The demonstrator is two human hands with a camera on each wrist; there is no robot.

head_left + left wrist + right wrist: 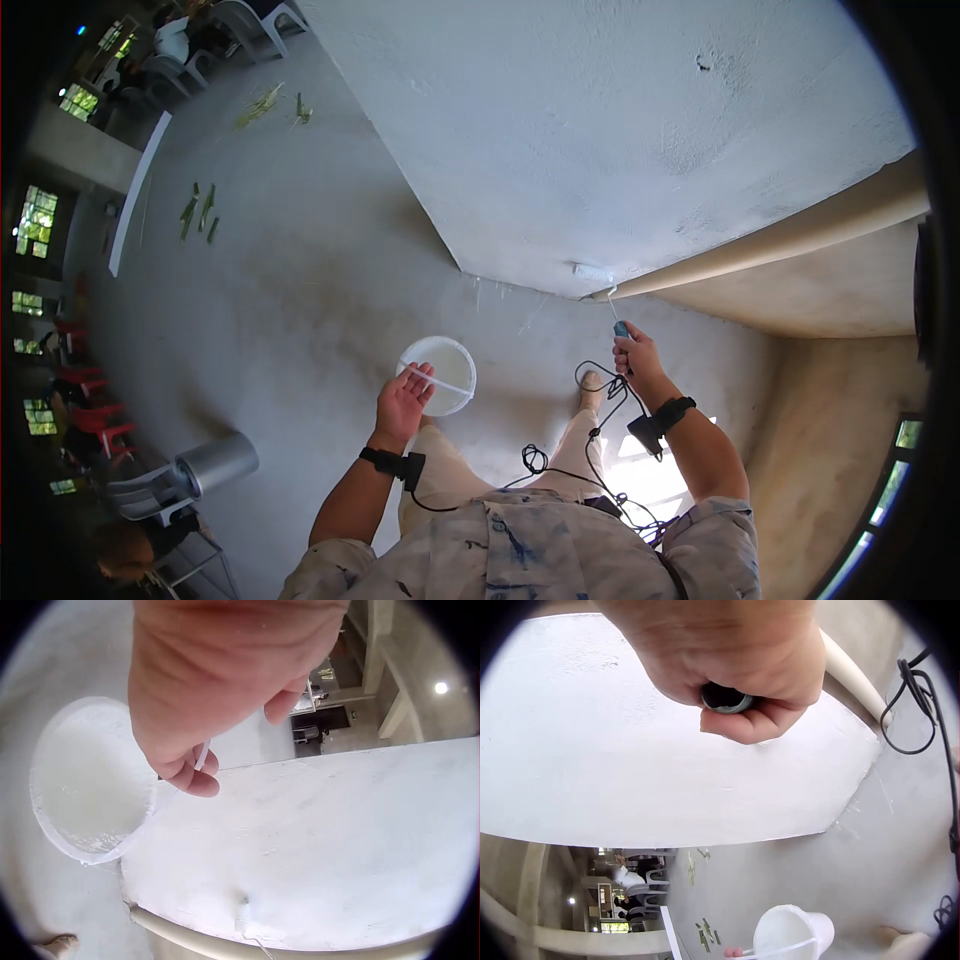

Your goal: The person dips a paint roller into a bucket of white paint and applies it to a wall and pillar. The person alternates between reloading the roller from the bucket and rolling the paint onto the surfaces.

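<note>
You have nothing to read here: no text, label, brand, number or sign can be made out in any of the views. The white bucket, at about 9 o'clock from your right hand, shows only plain white plastic. The roller handle gripped in that hand is too small and too covered to show any marking. The building fronts far off at 10 o'clock are too blurred to show any lettering.
</note>
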